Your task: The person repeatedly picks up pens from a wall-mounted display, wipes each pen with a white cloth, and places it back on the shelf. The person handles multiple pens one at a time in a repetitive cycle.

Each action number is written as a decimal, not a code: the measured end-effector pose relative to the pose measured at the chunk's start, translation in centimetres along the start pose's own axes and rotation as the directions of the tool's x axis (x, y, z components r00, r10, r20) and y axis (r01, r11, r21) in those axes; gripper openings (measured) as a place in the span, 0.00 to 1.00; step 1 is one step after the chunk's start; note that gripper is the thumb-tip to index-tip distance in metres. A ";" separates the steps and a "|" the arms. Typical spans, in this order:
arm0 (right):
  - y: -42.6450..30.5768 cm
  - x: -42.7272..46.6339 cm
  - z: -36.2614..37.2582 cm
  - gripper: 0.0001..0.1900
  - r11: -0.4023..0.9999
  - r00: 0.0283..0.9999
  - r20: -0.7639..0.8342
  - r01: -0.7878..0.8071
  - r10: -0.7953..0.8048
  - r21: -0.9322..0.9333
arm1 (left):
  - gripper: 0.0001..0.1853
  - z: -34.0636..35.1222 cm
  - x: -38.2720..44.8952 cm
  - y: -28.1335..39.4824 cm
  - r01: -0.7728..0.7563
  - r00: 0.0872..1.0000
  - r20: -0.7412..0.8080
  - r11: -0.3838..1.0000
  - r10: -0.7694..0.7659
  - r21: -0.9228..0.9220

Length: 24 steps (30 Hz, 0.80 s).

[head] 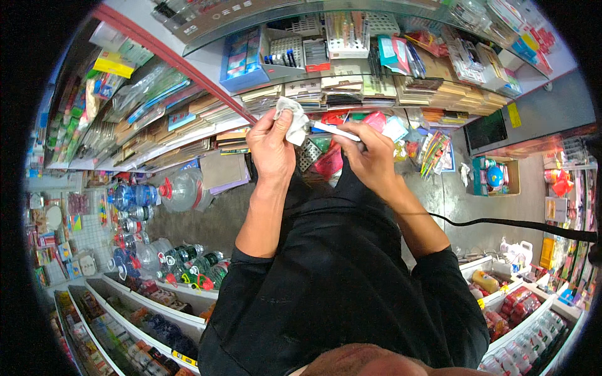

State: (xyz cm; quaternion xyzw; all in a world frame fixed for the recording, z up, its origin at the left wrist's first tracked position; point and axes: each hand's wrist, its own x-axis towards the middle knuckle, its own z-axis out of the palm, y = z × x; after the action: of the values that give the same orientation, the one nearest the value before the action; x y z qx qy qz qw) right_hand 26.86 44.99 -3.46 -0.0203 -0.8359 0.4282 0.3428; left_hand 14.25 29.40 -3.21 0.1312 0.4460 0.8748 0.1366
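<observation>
My left hand [273, 152] pinches a crumpled white tissue or cloth [293, 126] between thumb and fingers. In my right hand [372, 155] is a slim white pen-like stick [335, 131], perhaps a marker. Its dark end points left and lies close beside the cloth; whether they touch I cannot tell. Both hands are raised in front of the stationery shelf. Beneath them, a pink plastic package [329, 162] and a white perforated holder [309, 155] are partly hidden by the hands and my legs.
Ahead, a glass shelf bears a pen box [348, 37] and a blue carton [243, 58]. Stacked paper goods [341, 87] fill the shelf below. Large water bottles [183, 190] stand left on the floor. A cardboard box [511, 176] sits right, above a black cable [508, 223].
</observation>
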 end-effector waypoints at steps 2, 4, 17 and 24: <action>0.2 -0.2 0.8 0.10 0.995 0.989 -0.107 0.098 -0.100 -0.017 | 0.11 -1.1 0.3 0.6 0.004 1.000 -0.001 0.997 -0.004 -0.073; 0.6 -0.5 1.6 0.08 0.995 0.990 -0.099 0.097 -0.098 -0.014 | 0.11 -1.9 0.4 0.9 0.044 0.999 0.007 0.985 -0.044 -0.167; 1.1 -1.7 4.1 0.23 -0.061 0.552 0.751 -0.790 0.363 0.610 | 0.12 -3.5 -1.1 -2.1 0.286 0.940 0.228 0.949 -0.253 -0.130; 0.5 -1.6 5.4 0.21 0.519 0.715 0.452 -0.698 0.532 0.493 | 0.11 -4.5 -0.1 -1.5 0.253 0.959 0.152 0.964 -0.239 -0.082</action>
State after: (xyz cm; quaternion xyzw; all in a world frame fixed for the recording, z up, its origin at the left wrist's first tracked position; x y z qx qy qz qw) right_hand 24.77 40.97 -6.88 -0.1475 -0.6121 0.7755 0.0470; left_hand 12.97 26.80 -6.99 0.1289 0.4037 0.8608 0.2817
